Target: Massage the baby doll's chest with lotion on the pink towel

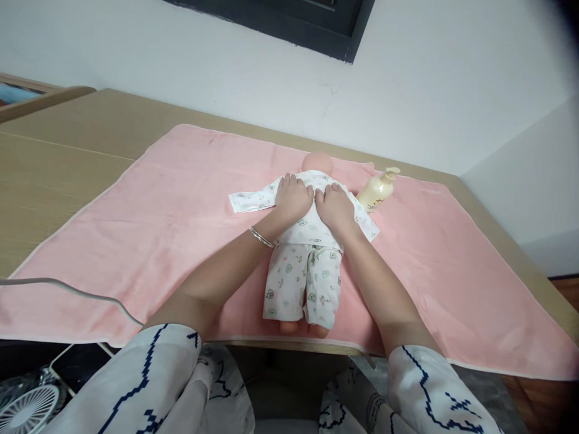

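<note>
A baby doll [304, 265] in white printed clothes lies on a pink towel [172, 217], head away from me and feet at the table's near edge. My left hand [293, 196] rests flat on the doll's upper body, fingers stretched toward the head. My right hand [333, 205] lies flat right beside it on the doll's torso, thumbs nearly touching. Both hands press on the white shirt and hold nothing. A silver bangle [261, 237] circles my left wrist.
A cream pump bottle [377, 190] lies on the towel just right of the doll's shoulder. The wooden table [58, 157] extends left. A grey cable [67, 289] crosses the towel's near-left corner. A small white fan [27, 410] sits below at the left.
</note>
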### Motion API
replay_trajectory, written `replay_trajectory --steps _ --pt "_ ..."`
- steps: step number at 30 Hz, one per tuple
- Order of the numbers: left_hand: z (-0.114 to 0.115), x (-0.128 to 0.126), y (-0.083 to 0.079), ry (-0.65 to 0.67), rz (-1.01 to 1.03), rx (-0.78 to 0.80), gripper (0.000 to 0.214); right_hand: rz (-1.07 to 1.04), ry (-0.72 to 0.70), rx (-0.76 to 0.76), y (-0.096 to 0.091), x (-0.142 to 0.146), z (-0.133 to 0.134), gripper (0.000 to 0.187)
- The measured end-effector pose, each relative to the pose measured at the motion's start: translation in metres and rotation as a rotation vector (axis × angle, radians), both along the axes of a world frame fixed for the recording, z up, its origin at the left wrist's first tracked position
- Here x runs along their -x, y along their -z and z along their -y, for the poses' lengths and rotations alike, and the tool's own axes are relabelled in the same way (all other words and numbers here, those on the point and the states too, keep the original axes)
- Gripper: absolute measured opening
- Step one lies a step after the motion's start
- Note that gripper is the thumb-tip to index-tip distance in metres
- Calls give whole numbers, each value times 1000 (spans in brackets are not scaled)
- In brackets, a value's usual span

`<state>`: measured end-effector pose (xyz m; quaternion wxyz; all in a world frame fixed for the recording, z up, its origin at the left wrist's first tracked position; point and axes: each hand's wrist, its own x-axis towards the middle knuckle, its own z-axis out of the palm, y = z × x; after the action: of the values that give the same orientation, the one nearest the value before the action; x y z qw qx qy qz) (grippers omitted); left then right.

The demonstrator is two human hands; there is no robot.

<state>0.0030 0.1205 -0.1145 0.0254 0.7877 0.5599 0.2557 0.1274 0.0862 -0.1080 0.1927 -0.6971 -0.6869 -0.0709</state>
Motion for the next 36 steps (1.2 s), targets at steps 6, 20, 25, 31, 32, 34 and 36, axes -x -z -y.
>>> replay_trajectory --steps 6,20,25,31,32,34,36 --pt "23 -10 -11 30 -19 20 48 -123 -102 49 2 -20 -14 47" --pt "-4 2 -6 70 -39 38 46 -104 -144 32 -4 2 2 53" --pt "9 -7 -7 166 -109 -61 35 -194 -175 10 10 -25 -22 57" --pt "-15 1 5 227 -5 -51 39 -147 -161 -20 0 -4 -4 50" --pt "-21 3 6 236 11 -27 40 -131 -159 -20 -2 3 1 48" --pt "-28 7 7 256 24 5 41 -111 -172 -16 -5 11 7 46" --pt "-29 8 6 273 15 9 42 -139 -197 -14 -3 10 5 46"
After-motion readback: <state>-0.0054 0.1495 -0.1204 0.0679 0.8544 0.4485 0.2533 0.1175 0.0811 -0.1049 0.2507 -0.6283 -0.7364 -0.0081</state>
